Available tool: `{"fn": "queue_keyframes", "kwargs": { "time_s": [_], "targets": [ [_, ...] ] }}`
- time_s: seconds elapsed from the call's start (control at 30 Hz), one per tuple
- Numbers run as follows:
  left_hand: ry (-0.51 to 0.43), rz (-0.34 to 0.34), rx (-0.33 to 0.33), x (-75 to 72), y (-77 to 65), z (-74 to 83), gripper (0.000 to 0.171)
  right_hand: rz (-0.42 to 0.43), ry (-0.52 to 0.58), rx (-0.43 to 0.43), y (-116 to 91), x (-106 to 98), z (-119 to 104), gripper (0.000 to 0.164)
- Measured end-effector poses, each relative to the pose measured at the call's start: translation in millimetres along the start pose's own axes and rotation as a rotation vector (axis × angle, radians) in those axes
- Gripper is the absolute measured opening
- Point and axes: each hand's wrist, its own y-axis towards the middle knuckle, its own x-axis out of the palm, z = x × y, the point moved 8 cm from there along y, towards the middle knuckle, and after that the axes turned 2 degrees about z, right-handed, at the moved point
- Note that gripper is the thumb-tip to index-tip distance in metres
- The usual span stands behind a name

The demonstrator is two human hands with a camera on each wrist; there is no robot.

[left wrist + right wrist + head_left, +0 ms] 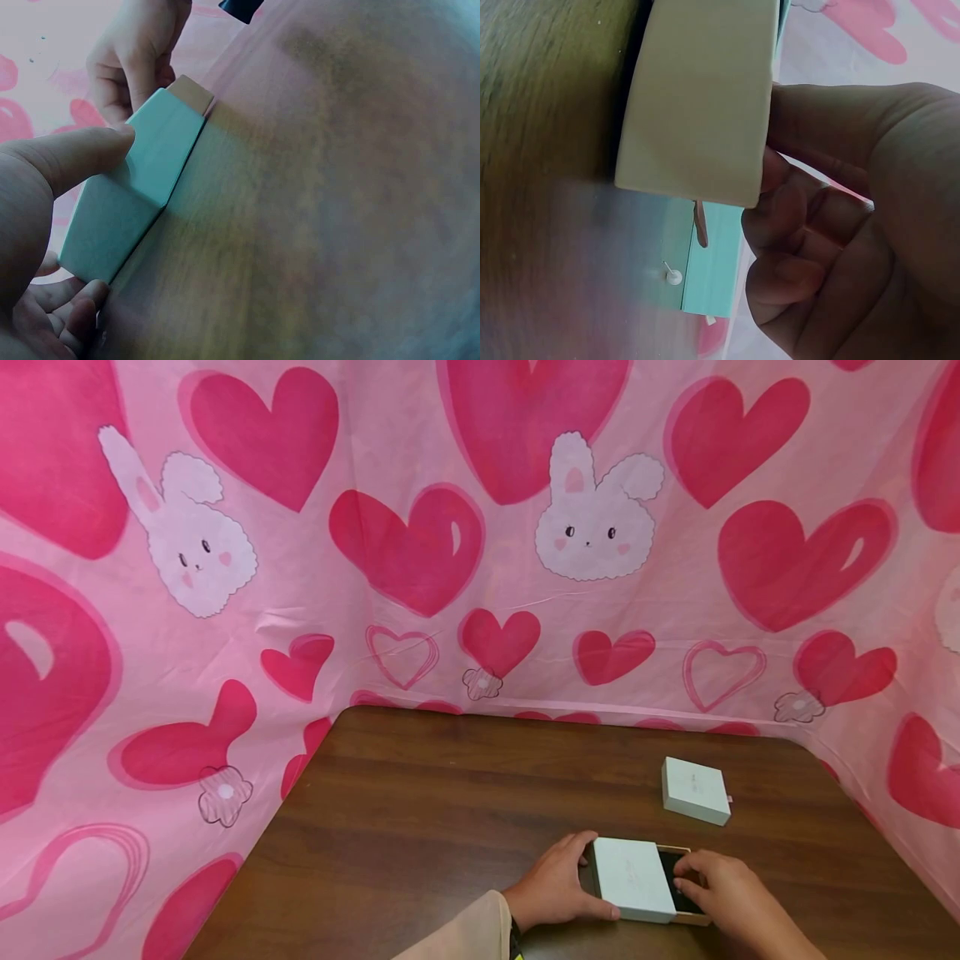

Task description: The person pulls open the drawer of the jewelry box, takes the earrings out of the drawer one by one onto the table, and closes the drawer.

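My left hand [558,881] grips the left end of a pale mint drawer box [633,881], thumb along the near side and fingers at the far corner. In the left wrist view the thumb [94,154] presses the box's side. The beige drawer [693,919] is slid partly out to the right, showing a black lining [670,864]. My right hand [723,893] reaches over that drawer with bent fingers, its thumb and index tips at the lining. I cannot tell whether they pinch anything. A brown ribbon tab [699,223] hangs from the drawer's end.
A second mint box [696,789], closed, lies on the brown table [450,802] behind and to the right. Near it in the right wrist view is a small white ball on a thin pin [673,277], like a stud earring. Pink heart-printed cloth [517,585] surrounds the table.
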Motion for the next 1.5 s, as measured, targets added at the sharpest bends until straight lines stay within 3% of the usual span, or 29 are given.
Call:
{"fn": "queue_keyframes", "kwargs": {
  "time_s": [0.37,0.6,0.83,1.5],
  "targets": [
    [0.006,0.012,0.003,-0.1,0.7,0.0,0.092,-0.016,0.0,0.026,0,0,0,0.012],
    [0.012,0.011,0.014,-0.5,1.0,1.2,0.092,-0.002,-0.024,-0.013,0,-1,-3,0.015],
    [0.013,0.007,0.021,-0.8,0.9,0.2,0.093,-0.061,-0.022,0.064,2,4,3,0.01],
    [-0.014,-0.006,0.003,1.2,1.5,-1.8,0.092,-0.107,-0.012,0.094,2,10,6,0.006]
  ]
}}
